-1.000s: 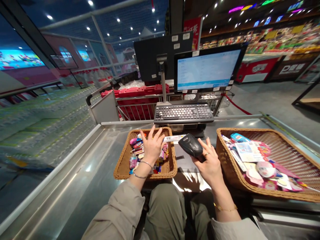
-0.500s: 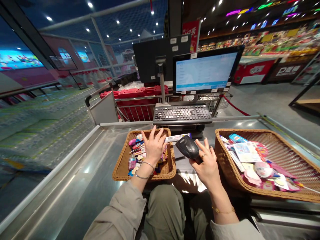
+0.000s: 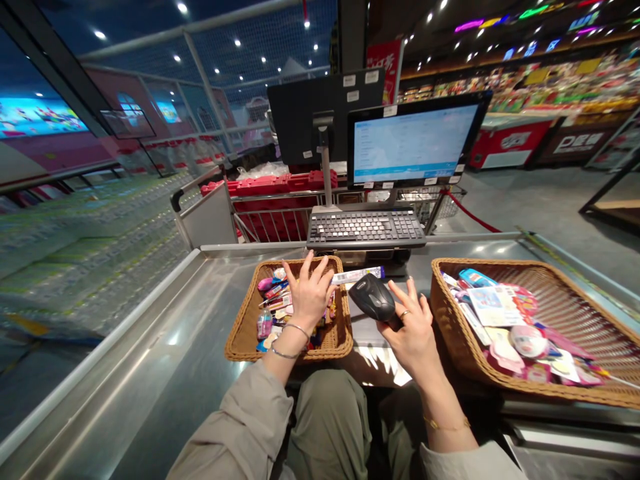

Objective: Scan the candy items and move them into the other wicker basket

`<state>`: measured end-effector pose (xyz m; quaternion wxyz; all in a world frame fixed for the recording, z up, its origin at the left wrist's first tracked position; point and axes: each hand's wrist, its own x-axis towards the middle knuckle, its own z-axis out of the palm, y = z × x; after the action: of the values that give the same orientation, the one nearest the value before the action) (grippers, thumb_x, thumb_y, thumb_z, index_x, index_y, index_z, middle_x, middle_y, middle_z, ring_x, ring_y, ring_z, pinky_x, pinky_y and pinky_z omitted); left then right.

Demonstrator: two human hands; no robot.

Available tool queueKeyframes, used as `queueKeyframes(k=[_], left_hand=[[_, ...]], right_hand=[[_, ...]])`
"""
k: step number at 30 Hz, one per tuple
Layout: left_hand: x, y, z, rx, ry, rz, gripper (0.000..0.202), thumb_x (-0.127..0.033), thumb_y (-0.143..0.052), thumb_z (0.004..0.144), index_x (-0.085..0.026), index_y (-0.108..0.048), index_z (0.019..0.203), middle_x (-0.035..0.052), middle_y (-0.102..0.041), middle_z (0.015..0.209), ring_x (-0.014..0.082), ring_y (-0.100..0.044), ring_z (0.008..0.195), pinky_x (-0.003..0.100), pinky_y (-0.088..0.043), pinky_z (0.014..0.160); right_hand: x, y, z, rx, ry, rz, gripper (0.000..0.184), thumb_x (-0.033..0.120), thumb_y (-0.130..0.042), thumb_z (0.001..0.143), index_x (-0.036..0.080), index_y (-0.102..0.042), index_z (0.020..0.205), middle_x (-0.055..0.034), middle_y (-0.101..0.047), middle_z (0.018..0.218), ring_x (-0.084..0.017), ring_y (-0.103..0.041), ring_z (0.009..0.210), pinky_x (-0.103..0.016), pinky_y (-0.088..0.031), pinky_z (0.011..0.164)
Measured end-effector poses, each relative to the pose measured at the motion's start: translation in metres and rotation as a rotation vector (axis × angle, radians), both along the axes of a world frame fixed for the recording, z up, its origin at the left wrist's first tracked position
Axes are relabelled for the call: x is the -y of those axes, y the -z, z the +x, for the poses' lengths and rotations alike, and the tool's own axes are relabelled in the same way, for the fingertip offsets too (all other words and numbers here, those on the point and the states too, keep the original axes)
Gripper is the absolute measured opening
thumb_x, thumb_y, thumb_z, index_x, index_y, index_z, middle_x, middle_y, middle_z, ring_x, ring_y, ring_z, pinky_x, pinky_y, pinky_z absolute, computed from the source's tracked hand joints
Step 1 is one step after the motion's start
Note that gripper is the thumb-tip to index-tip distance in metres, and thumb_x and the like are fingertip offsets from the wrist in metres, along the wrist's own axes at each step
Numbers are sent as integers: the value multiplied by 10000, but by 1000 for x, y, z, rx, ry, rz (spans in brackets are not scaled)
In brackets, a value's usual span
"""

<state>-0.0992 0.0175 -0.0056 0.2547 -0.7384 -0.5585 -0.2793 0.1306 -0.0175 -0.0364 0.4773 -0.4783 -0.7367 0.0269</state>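
Observation:
My left hand [image 3: 309,293] is above the left wicker basket [image 3: 240,333], fingers fanned out. At its thumb side it pinches the end of a slim white packet [image 3: 357,275] with a dark blue tip, which sticks out to the right; the exact grip is partly hidden. My right hand [image 3: 413,327] is wrapped round the handle of a black barcode scanner [image 3: 373,297], some fingers raised. The scanner's head points left, just below the packet. Small mixed goods, among them a pink bottle [image 3: 264,325], lie in the left basket under my hand.
On the right, a larger wicker basket [image 3: 465,347] holds cards and pink packaged items. Behind the metal counter [image 3: 175,360] are a keyboard [image 3: 365,227], a lit monitor [image 3: 413,143] and a second screen's dark back [image 3: 305,120]. A trolley [image 3: 275,217] stands beyond.
The scanner has turned and shifted very slightly left and down with my right hand. My left hand and the packet look nearly the same.

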Motion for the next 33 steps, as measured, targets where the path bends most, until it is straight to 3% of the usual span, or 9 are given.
queueKeyframes(k=[33], left_hand=[[1, 0, 1, 13, -5, -20, 228, -326, -680, 884, -293, -715, 1107, 42, -624, 1396, 356, -397, 1440, 759, 101, 1154]], right_hand=[[2, 2, -1, 6, -14, -50, 277, 242, -609, 805, 204, -676, 1071, -132, -585, 1425, -377, -314, 1484, -732, -211, 1139]])
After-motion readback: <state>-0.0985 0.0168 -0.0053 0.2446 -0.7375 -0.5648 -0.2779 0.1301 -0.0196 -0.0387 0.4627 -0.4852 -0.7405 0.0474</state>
